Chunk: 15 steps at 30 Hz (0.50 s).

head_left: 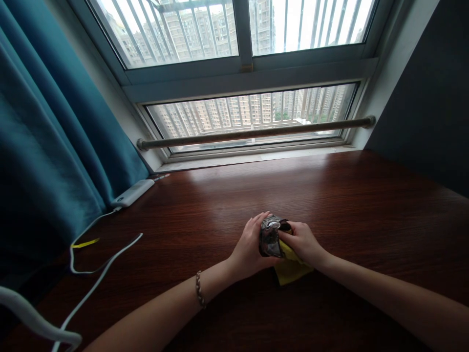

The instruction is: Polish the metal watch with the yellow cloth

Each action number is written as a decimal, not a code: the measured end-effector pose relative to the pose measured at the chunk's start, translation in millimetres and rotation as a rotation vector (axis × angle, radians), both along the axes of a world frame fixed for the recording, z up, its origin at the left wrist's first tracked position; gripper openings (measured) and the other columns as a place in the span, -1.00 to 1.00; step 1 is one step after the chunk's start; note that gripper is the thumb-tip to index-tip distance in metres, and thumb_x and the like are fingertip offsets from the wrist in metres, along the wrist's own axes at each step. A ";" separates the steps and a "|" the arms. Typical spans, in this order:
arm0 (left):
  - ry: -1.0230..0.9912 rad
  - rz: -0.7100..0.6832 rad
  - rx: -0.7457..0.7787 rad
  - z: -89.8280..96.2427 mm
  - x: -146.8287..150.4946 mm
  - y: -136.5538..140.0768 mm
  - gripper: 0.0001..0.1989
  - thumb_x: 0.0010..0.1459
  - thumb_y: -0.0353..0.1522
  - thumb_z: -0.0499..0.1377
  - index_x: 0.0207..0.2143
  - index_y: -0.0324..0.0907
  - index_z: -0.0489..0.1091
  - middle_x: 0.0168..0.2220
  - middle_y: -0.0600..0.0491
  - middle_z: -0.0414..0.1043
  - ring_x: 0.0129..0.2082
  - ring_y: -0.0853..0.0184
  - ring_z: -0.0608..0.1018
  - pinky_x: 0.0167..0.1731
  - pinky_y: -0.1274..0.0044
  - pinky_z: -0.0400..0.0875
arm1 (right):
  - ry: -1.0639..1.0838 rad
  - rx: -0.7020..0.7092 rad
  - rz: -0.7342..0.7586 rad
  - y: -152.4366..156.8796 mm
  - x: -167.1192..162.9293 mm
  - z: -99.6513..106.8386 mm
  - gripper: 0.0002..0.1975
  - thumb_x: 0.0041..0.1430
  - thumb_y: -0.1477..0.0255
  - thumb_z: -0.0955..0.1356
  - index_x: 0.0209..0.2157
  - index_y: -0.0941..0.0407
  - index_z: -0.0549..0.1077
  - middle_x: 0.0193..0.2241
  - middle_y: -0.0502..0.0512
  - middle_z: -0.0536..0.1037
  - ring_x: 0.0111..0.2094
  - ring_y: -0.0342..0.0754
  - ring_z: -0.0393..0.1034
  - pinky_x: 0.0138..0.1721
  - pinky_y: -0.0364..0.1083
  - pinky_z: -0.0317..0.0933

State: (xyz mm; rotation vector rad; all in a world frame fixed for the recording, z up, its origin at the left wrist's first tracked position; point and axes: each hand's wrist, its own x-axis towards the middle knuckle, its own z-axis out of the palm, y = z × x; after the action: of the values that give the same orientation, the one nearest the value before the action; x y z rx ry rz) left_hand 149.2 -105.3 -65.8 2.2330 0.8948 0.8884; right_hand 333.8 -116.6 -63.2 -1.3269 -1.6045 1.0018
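Observation:
My left hand (250, 247) is closed around the left side of a dark, shiny, silver-and-black object (270, 237); its exact kind I cannot make out. Against the right side of that object, my right hand (305, 243) grips a yellow cloth (293, 272). Part of the cloth is bunched under the right fingers, and the rest hangs down below both hands. Both hands meet over the middle of a brown wooden table (205, 205). The fingers partly hide the object's sides and underside.
At the left lie a white power strip (134, 193), a white cable (98, 278) and a yellow tag (86, 243). A blue curtain (54, 122) hangs beside them. A metal rail (256, 133) crosses the window behind the table. A dark wall (428, 107) stands at right.

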 end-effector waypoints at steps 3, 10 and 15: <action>-0.014 0.034 0.066 1.5 1.6 -1.5 -0.03 -0.23 -0.11 0.36 0.17 -0.13 -0.05 0.15 -0.19 0.15 0.16 0.03 0.26 0.15 0.16 0.15 | -0.043 0.014 -0.004 -0.2 0.1 -0.6 -0.58 0.08 0.11 0.31 -0.49 0.22 0.48 -0.52 0.05 0.45 -0.45 -0.11 0.30 -0.41 -0.18 0.08; -0.076 0.053 0.108 6.2 -1.3 -4.9 -0.12 -0.21 -0.19 0.36 0.12 -0.08 -0.01 0.07 -0.14 0.28 0.04 0.10 0.40 0.12 0.17 0.19 | -0.022 -0.036 -0.007 -0.3 -1.4 -2.2 -0.43 0.05 -0.02 0.28 -0.58 0.26 0.44 -0.62 0.07 0.36 -0.54 -0.16 0.19 -0.51 -0.18 -0.01; -0.145 0.021 -0.089 4.1 -4.2 -0.5 -0.09 -0.24 -0.23 0.39 0.14 -0.15 0.03 0.06 -0.15 0.30 0.06 0.09 0.39 0.10 0.28 0.26 | 0.020 -0.047 -0.005 0.5 -0.2 -7.7 -0.43 0.13 -0.02 0.22 -0.50 0.25 0.45 -0.54 0.11 0.42 -0.49 -0.13 0.22 -0.47 -0.18 0.07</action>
State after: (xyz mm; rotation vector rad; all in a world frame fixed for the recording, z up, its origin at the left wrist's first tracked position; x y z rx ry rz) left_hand 145.0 -105.8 -61.7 2.0594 0.8743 0.9867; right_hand 333.6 -116.1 -70.9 -1.3476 -1.5704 1.0523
